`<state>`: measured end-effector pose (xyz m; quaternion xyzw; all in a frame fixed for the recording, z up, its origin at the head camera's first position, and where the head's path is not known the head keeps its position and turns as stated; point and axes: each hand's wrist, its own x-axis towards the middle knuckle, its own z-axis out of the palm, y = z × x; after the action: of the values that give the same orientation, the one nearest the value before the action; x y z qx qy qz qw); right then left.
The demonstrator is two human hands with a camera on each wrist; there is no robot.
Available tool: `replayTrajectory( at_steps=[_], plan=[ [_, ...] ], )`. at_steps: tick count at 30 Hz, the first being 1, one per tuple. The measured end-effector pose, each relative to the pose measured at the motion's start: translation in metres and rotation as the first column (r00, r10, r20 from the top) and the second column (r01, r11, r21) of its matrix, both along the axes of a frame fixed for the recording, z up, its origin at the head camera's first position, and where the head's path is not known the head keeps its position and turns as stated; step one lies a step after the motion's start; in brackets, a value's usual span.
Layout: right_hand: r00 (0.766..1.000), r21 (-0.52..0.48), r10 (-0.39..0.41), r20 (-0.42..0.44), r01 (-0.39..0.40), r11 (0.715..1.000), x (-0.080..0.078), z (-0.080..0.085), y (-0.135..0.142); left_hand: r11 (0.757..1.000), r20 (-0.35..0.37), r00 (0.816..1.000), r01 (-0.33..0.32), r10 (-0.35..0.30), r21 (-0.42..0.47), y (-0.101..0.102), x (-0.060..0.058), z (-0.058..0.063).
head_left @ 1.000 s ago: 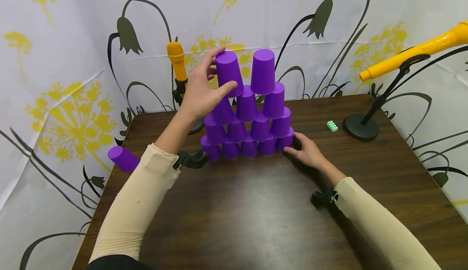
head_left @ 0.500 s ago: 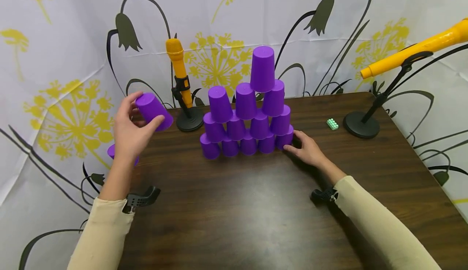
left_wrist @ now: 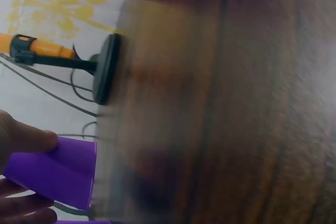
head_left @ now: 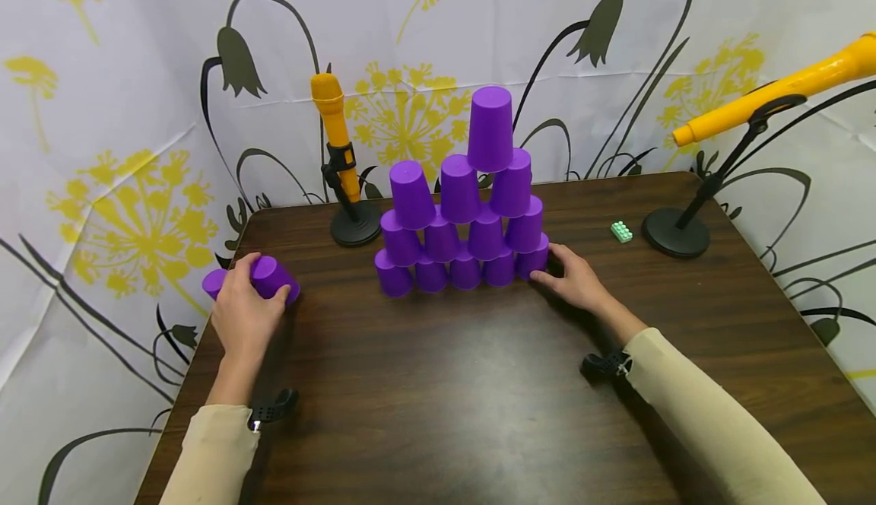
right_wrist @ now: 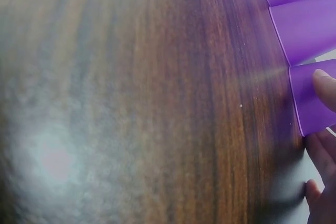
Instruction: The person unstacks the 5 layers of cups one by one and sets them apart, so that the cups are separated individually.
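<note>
At the table's left side my left hand (head_left: 244, 313) grips an upside-down purple cup (head_left: 275, 278) between thumb and fingers. In the left wrist view the held cup (left_wrist: 65, 174) has its rim close to the tabletop; whether it touches is unclear. Another purple cup (head_left: 214, 282) stands just left of it, partly behind the hand. Several upside-down purple cups form a stepped stack, with a single cup (head_left: 490, 128) on top at the right. My right hand (head_left: 575, 281) holds the stack's bottom right cup (head_left: 534, 258), thumb on its near face (right_wrist: 312, 100).
A yellow microphone (head_left: 331, 117) on a black stand is behind the stack's left side. Another yellow microphone (head_left: 773, 98) on a stand is at the right. A small green toy brick (head_left: 621, 232) lies near that stand. A patterned cloth hangs behind the brown table (head_left: 438, 398).
My left hand has taken a cup from the stack's upper left, carried it left and lowered it beside the separate cup. The right hand stays at the bottom right cup.
</note>
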<state>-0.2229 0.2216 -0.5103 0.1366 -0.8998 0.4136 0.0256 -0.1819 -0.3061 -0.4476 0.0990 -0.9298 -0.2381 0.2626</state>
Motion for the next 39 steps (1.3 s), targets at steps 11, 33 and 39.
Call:
replayTrajectory(
  at_steps=[11,33,39],
  plan=[
    [1.000,0.013,0.000,0.022,0.000,1.000,0.000,0.002,0.000,0.993,0.078,0.992,-0.093,0.099,-0.075,-0.009,0.006,-0.016],
    [1.000,0.017,0.001,0.013,-0.002,1.000,-0.002,0.000,0.001,0.980,-0.024,0.989,-0.150,0.148,-0.133,-0.013,0.013,-0.008],
    [1.000,0.009,-0.003,0.020,0.002,1.000,0.000,0.002,0.001,0.978,-0.235,0.971,-0.090,0.044,-0.190,0.005,0.007,0.022]
  ],
)
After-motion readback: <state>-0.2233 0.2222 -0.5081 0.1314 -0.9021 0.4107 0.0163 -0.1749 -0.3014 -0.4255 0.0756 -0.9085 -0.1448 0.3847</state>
